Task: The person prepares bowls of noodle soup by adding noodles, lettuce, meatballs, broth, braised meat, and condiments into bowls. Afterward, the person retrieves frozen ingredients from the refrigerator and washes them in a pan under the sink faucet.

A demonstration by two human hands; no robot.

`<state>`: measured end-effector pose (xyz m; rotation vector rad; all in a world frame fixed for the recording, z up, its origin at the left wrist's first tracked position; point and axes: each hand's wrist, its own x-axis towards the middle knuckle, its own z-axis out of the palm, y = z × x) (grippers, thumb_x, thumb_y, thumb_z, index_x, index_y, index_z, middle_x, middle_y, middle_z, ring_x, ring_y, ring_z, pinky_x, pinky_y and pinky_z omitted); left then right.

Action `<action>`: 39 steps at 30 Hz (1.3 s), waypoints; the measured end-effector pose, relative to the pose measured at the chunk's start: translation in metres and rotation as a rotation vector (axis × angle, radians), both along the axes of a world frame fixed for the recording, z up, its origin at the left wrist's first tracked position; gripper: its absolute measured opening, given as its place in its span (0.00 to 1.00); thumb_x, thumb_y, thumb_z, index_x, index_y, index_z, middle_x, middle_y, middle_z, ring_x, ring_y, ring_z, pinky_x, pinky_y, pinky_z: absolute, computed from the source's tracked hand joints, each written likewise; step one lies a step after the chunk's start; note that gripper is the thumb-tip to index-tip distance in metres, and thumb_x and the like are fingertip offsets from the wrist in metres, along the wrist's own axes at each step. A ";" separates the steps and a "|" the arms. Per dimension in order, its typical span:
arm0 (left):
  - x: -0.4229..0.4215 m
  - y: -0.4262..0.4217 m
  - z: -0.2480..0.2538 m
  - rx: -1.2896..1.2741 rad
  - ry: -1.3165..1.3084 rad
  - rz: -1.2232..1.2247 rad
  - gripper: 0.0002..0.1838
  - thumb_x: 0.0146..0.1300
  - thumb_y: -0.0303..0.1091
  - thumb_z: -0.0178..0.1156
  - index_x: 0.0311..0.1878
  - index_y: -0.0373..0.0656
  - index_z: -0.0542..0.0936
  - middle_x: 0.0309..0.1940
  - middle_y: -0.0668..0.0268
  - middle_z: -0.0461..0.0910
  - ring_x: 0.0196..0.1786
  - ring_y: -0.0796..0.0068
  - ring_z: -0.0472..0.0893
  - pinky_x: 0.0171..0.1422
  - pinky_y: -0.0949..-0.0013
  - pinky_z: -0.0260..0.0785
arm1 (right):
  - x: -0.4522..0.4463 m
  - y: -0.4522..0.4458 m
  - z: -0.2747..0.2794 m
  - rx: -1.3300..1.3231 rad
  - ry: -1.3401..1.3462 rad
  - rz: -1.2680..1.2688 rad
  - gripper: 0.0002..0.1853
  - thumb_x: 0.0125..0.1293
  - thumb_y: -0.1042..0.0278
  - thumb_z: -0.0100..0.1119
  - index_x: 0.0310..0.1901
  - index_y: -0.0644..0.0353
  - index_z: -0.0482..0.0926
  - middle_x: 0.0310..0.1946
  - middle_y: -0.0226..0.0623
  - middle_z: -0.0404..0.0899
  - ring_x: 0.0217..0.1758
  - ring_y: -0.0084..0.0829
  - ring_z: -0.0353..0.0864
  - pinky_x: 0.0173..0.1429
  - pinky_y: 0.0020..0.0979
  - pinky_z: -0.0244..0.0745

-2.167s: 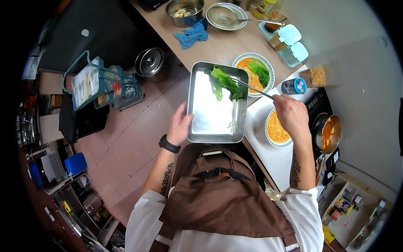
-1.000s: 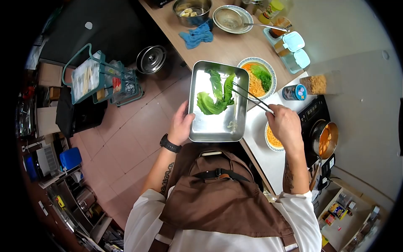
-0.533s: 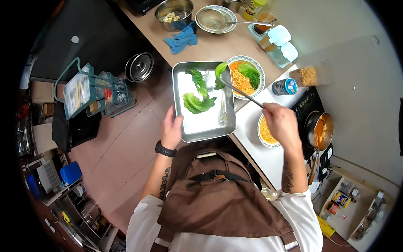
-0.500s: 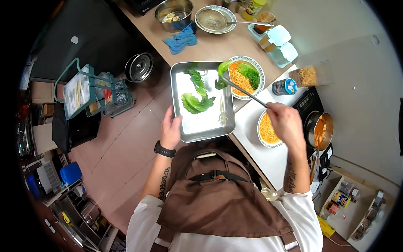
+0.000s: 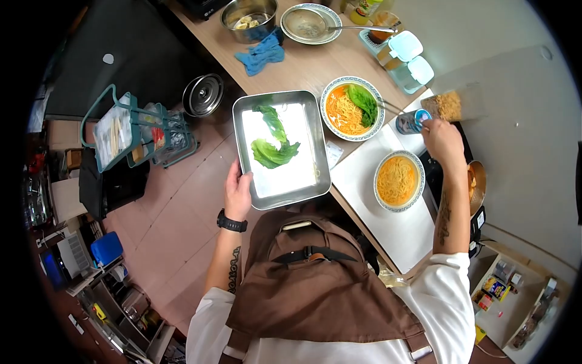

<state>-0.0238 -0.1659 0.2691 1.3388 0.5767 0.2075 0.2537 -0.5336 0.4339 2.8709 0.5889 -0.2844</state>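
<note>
My left hand (image 5: 238, 193) grips the near-left side of a rectangular metal tray (image 5: 244, 176), thumb over the rim. Leafy greens (image 5: 276, 153) lie inside it. My right hand (image 5: 443, 141) is closed around thin metal tongs (image 5: 393, 108), whose two prongs point left at the far bowl's rim. That patterned bowl (image 5: 328, 128) holds noodles in orange broth (image 5: 344, 115), with greens (image 5: 362, 104) along the right side. Nearer me stands a second bowl (image 5: 421, 195) of noodles (image 5: 397, 181). A blue-lidded can (image 5: 410, 122) sits beside my right hand, partly behind it.
At the back are a metal pot (image 5: 229, 27), a blue cloth (image 5: 260, 56) and a strainer (image 5: 305, 23) on a plate. Lidded containers (image 5: 405, 50) line the wall. A pan (image 5: 479, 188) sits at right. A teal cart (image 5: 115, 127) stands left on the floor.
The greens held over the far bowl now lie on its noodles. My right hand and the tongs have moved right, away from the bowl. The tray has shifted slightly left.
</note>
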 end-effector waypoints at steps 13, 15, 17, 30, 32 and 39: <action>0.009 -0.003 0.010 0.019 0.015 -0.028 0.26 0.69 0.25 0.50 0.70 0.28 0.66 0.56 0.57 0.80 0.56 0.74 0.78 0.62 0.71 0.69 | -0.025 0.017 -0.042 0.203 -0.035 0.097 0.10 0.68 0.64 0.55 0.40 0.59 0.84 0.35 0.47 0.85 0.38 0.47 0.86 0.47 0.46 0.80; 0.013 -0.005 0.015 0.024 0.014 -0.048 0.26 0.69 0.25 0.50 0.70 0.28 0.67 0.56 0.57 0.80 0.56 0.74 0.78 0.62 0.71 0.69 | -0.023 0.020 -0.081 0.209 -0.032 0.116 0.10 0.68 0.65 0.55 0.37 0.59 0.83 0.35 0.46 0.85 0.38 0.47 0.86 0.45 0.47 0.80; 0.015 -0.006 0.014 0.009 0.011 -0.049 0.25 0.69 0.25 0.50 0.69 0.28 0.67 0.56 0.58 0.80 0.56 0.74 0.78 0.62 0.71 0.69 | -0.024 0.032 -0.095 0.240 -0.006 0.093 0.09 0.67 0.65 0.56 0.40 0.59 0.84 0.37 0.46 0.85 0.40 0.48 0.86 0.46 0.46 0.80; 0.017 -0.006 0.015 0.034 -0.017 -0.071 0.24 0.70 0.25 0.49 0.68 0.30 0.69 0.56 0.59 0.80 0.57 0.73 0.78 0.63 0.70 0.69 | -0.011 -0.003 -0.041 0.231 -0.116 -0.030 0.09 0.64 0.65 0.59 0.38 0.57 0.86 0.32 0.46 0.85 0.39 0.49 0.85 0.47 0.47 0.79; 0.017 -0.005 0.011 0.018 -0.010 -0.077 0.23 0.70 0.25 0.49 0.68 0.30 0.69 0.56 0.59 0.80 0.56 0.74 0.78 0.63 0.71 0.69 | -0.010 -0.002 -0.039 0.196 -0.096 -0.032 0.08 0.65 0.65 0.59 0.37 0.57 0.85 0.33 0.46 0.85 0.40 0.49 0.85 0.49 0.46 0.79; 0.018 -0.009 0.017 -0.005 0.027 -0.073 0.22 0.70 0.25 0.49 0.66 0.31 0.71 0.54 0.61 0.81 0.54 0.75 0.78 0.61 0.72 0.69 | -0.020 0.030 -0.075 0.305 -0.004 -0.010 0.09 0.65 0.65 0.58 0.35 0.60 0.85 0.33 0.48 0.85 0.39 0.50 0.85 0.49 0.47 0.79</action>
